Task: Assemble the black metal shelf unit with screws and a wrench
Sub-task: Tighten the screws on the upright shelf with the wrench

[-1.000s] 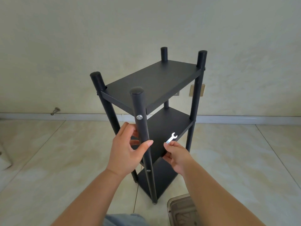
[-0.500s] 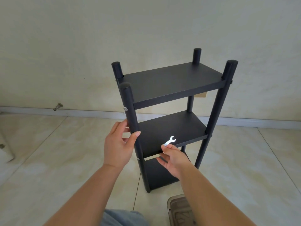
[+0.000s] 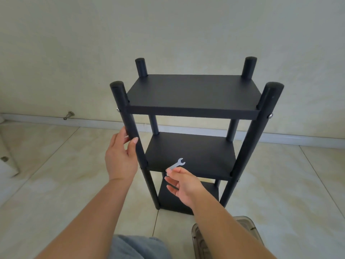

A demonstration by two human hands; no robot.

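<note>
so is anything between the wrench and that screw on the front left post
Nothing visible. The wrench, pinched in the right hand, has open air leftward to the screw at the middle shelf; the left hand sits higher.

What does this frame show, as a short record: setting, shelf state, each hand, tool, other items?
setting: tiled floor by a pale wall
shelf: upright, three boards on four posts
screws: heads visible on the front posts
left hand: thumb and fingers on the front left post
right hand: pinches the wrench
wrench: small, silver, open jaw pointing up, in front of the middle board
other: clear tub at bottom right
</note>
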